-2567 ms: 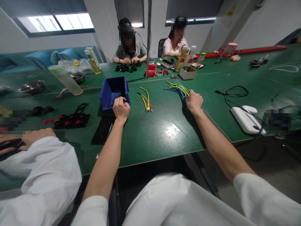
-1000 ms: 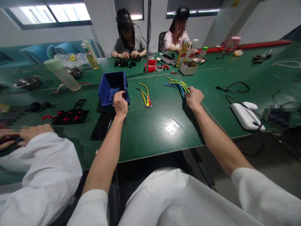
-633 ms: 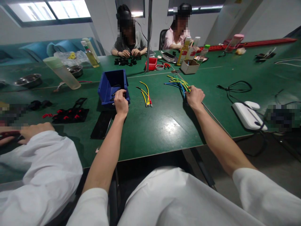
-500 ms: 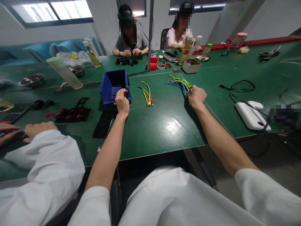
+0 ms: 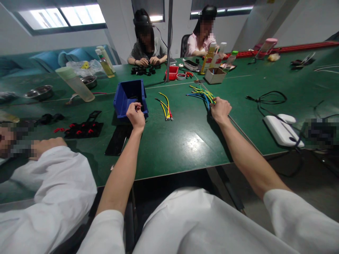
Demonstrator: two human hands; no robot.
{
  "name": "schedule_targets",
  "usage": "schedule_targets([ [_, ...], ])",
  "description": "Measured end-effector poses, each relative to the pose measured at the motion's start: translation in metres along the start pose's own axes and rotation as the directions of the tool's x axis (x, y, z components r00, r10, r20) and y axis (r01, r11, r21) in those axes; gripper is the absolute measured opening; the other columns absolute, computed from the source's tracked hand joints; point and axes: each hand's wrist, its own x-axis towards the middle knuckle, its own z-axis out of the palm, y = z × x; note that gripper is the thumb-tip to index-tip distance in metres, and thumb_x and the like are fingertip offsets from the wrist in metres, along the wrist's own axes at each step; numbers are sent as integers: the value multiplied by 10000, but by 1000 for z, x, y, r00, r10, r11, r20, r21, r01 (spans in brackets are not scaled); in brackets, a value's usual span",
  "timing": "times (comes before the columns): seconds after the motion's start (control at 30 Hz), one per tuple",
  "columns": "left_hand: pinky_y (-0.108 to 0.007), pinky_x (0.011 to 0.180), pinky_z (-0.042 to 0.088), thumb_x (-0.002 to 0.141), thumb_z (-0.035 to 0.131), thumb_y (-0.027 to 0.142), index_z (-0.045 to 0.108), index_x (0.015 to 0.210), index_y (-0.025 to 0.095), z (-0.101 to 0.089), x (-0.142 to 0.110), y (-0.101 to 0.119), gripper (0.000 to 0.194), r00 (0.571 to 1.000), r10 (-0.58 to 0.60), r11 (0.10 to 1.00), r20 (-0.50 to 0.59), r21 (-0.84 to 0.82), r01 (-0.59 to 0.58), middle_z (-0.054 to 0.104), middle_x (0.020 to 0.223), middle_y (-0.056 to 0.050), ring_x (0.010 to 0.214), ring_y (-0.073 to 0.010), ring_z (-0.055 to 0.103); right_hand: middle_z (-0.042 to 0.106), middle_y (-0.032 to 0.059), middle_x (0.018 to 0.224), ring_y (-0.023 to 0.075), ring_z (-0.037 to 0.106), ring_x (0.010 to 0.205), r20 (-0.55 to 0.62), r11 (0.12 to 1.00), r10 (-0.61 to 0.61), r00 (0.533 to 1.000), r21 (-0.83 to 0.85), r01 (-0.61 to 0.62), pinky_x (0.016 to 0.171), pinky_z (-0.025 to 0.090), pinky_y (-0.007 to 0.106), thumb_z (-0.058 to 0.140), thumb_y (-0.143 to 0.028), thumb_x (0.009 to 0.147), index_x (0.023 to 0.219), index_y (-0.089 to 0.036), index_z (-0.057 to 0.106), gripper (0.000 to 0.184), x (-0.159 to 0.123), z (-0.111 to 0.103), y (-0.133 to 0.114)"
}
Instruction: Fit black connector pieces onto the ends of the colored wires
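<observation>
My left hand point(image 5: 136, 115) hovers at the near rim of a blue plastic bin point(image 5: 129, 97), fingers curled in a pinch around something small and dark that I cannot make out. My right hand point(image 5: 219, 110) rests on the green table point(image 5: 185, 141) with its fingers closed on the near ends of a bundle of blue, yellow and green wires point(image 5: 201, 94). Between my hands lies a small loose set of yellow and red wires point(image 5: 165, 107).
A co-worker's white sleeve point(image 5: 50, 176) and hand are at my left beside black and red parts point(image 5: 83, 129) and a black flat piece point(image 5: 118, 135). Two people sit across the table. A white device point(image 5: 280, 128) with a black cable lies right; bottles, a cardboard box and metal bowls stand farther back.
My left hand has lifted slightly back from inside the blue bin to its near rim, still pinched. My right hand stays on the wire bundle. The view has shifted a little.
</observation>
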Motion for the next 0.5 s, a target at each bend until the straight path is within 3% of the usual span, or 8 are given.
schedule_targets([
  [0.27,-306,842,454,701,409,-41,506,733,211,-1,-5,13,272,997,46,999,60,23,-47,624,844,-41,876,-182,606,701,187,1025,318,622,956,19,1000,-22,1000,16,22,770,442,384,530,-271,883,1159,-166,669,326,-1,-3,-2],
  [0.5,-319,821,471,613,371,-66,468,667,217,-1,-8,18,304,995,25,998,100,57,-30,617,825,-43,874,-189,615,713,178,1003,301,609,930,-32,998,-66,997,13,66,764,454,381,496,-244,867,1156,-158,680,353,-1,1,1],
])
